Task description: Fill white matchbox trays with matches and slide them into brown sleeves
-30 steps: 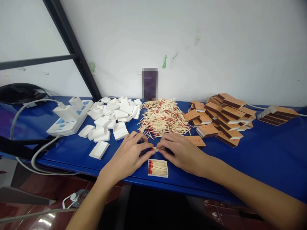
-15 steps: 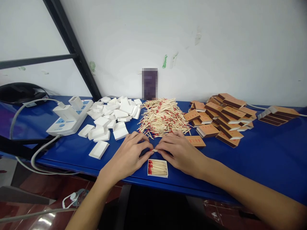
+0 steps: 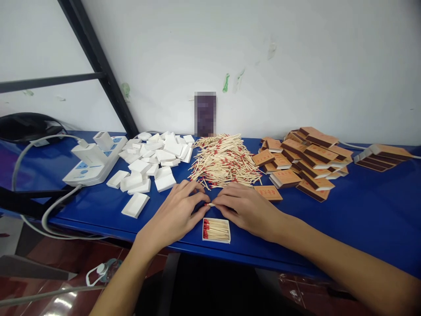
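Observation:
Between my two hands is a small bunch of matches (image 3: pixel 209 204), red heads toward the left. My left hand (image 3: pixel 180 206) pinches it at the head end, and my right hand (image 3: pixel 241 206) pinches the other end. How many matches are in the bunch is hidden by my fingers. Just in front of them, near the table edge, lies a white matchbox tray (image 3: pixel 216 241) partly filled with matches, heads to the left. Behind my hands rises a big loose heap of matches (image 3: pixel 226 162).
White empty trays (image 3: pixel 171 151) are piled on the left of the blue table (image 3: pixel 362 219), beside a power strip (image 3: pixel 95 171) with cables. Orange-brown matchbox sleeves (image 3: pixel 319 153) are stacked at the right. A blurred dark upright object (image 3: pixel 205 114) leans against the wall.
Almost nothing differs. My right fingers have shifted slightly left along the bunch of matches, and the view has tilted a little.

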`<state>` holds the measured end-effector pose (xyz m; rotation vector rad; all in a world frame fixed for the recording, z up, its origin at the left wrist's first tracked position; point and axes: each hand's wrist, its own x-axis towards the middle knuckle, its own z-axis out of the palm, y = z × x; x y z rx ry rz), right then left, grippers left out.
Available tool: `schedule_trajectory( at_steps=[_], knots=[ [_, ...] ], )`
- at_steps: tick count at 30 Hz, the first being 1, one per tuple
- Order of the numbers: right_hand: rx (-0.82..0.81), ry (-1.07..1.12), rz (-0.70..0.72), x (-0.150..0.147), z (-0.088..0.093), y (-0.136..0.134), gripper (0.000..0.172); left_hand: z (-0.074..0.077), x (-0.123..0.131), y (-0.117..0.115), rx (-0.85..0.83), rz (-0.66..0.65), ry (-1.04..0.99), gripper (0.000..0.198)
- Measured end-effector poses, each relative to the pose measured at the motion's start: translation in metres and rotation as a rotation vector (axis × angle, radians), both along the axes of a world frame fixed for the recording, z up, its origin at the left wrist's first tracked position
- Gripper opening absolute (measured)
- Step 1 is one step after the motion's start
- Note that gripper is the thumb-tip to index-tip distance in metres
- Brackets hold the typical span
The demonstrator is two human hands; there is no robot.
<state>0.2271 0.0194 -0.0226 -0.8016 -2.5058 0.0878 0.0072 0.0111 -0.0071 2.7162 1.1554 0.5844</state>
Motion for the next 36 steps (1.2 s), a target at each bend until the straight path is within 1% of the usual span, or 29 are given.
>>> schedule_trajectory(
  at_steps=[4,8,11,16,21,29,33,36],
  knots=[
    [0.0,0.021,-0.014,-0.001,-0.001,0.0,0.018,0.002,0.001,-0.001,-0.031,-0.005,0.019,0.014],
    [-0.054,0.033,0.009,0.001,0.002,0.002,0.013,0.003,0.002,-0.001,-0.054,-0.02,0.029,0.011],
    [-0.114,0.027,0.011,0.001,0.006,0.003,0.013,0.003,0.001,-0.001,-0.063,-0.026,0.032,0.009],
    [-0.17,0.065,-0.037,-0.003,0.008,0.006,0.014,0.002,0.001,0.0,-0.061,-0.024,0.031,0.011],
    [-0.229,0.098,-0.027,-0.005,0.009,0.01,0.016,0.001,0.001,-0.001,-0.049,-0.014,0.039,0.013],
    [-0.238,0.117,-0.067,-0.006,0.006,0.009,0.011,0.002,0.001,-0.001,-0.054,0.002,0.072,0.014],
    [-0.228,0.07,-0.052,-0.005,0.006,0.009,0.009,0.002,0.0,0.0,-0.066,0.006,0.077,0.013],
    [-0.239,0.063,-0.038,-0.006,0.007,0.01,0.01,0.001,0.0,0.001,-0.044,0.0,0.079,0.011]
  ],
)
